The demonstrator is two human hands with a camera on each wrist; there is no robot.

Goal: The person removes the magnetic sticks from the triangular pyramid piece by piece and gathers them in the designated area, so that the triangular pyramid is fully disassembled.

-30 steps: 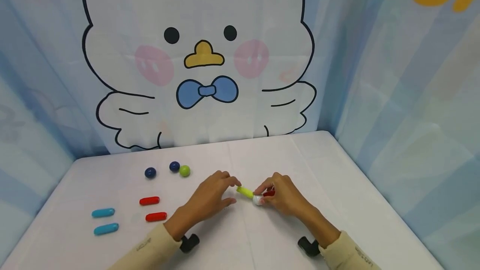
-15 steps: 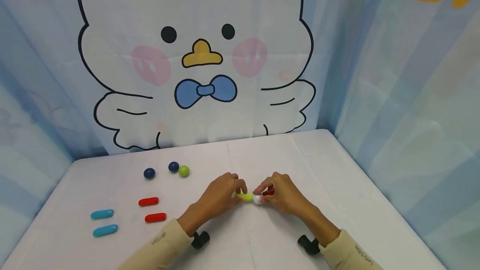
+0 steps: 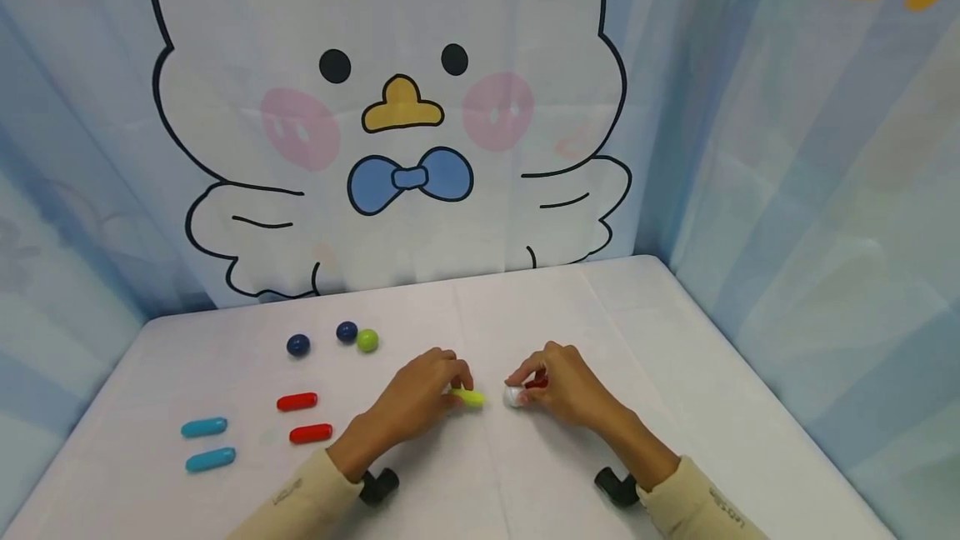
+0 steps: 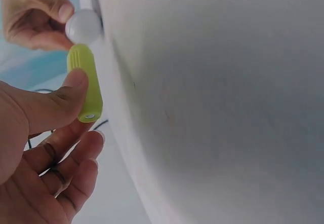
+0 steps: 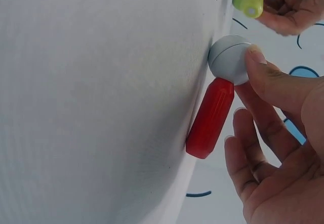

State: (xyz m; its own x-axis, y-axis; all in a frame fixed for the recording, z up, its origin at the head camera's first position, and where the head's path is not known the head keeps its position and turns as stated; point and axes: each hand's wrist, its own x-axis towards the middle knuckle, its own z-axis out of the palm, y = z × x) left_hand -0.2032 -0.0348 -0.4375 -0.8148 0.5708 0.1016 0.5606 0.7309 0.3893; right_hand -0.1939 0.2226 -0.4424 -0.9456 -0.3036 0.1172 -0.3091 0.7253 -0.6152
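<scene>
My left hand [image 3: 429,386] pinches a yellow-green magnetic rod [image 4: 86,84] between thumb and fingers; a small metal dot shows in its near end. My right hand [image 3: 570,388] holds a white ball [image 5: 230,59] with thumb and fingertips. A red magnetic rod [image 5: 210,118] is joined to that ball and lies along the table, partly hidden by the hand in the head view. In the head view a gap separates the yellow-green rod from the white ball.
On the left of the white table [image 3: 675,340] lie two red rods [image 3: 311,433] and two blue rods [image 3: 211,460]. Behind them sit two navy balls [image 3: 298,346] and a green ball [image 3: 367,340]. A cartoon-printed curtain [image 3: 405,248] hangs at the back and sides.
My left hand first moved right and gripped the yellow-green rod, which touched the white ball. It then drew the rod left, away from the ball. The right hand stayed nearly still.
</scene>
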